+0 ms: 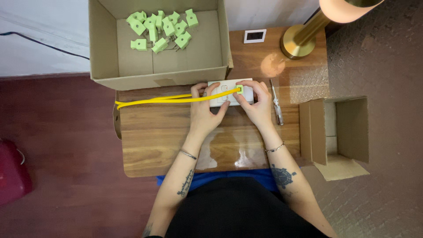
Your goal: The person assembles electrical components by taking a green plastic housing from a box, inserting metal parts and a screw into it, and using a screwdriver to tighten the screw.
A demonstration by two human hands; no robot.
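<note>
A white rectangular wall-socket plate (224, 93) lies on the wooden table (158, 141) in front of me. My left hand (205, 111) grips its left end, with fingers over the top edge. My right hand (257, 103) holds the right end, its fingertips on a small green plug piece (239, 89) pressed against the plate. A yellow cable (154, 101) runs from that green piece leftward over the table's edge.
A large open cardboard box (154, 76) behind the plate holds several green plastic pieces (161, 28). A screwdriver (276, 103) lies right of my right hand. A smaller open box (339, 130) sits at the right, a brass lamp (304, 37) and a small white frame (254, 35) at the back.
</note>
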